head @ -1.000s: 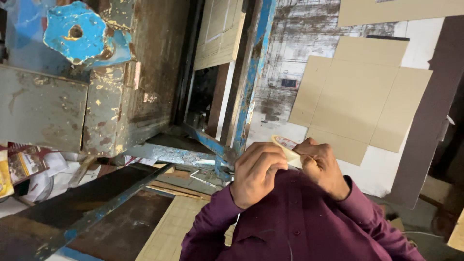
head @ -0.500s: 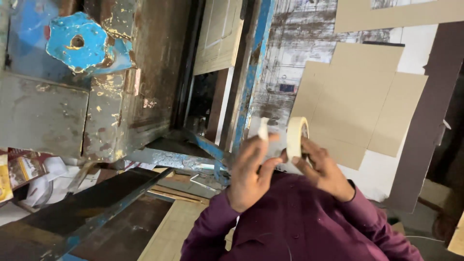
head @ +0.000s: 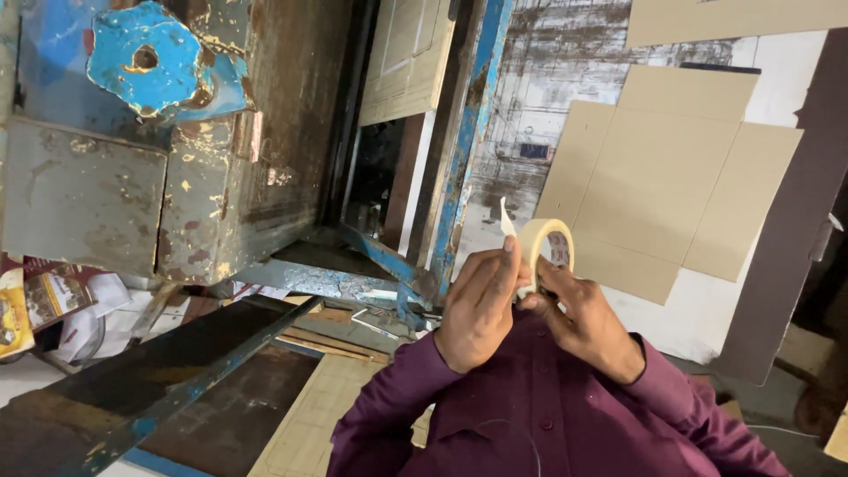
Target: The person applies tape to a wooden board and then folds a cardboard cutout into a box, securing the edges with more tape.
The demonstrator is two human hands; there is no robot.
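Fingers of left hand pinched on loose end of tape strip, strip rising off roll. Right hand fingers closed around lower rim of masking tape roll, cream, held upright on edge at chest height. Both wrists in maroon sleeves. Behind roll: flat cardboard blanks on pale surface. Left of hands: rusted blue-painted metal machine frame, dark angled bar below, wooden board beside sleeve.
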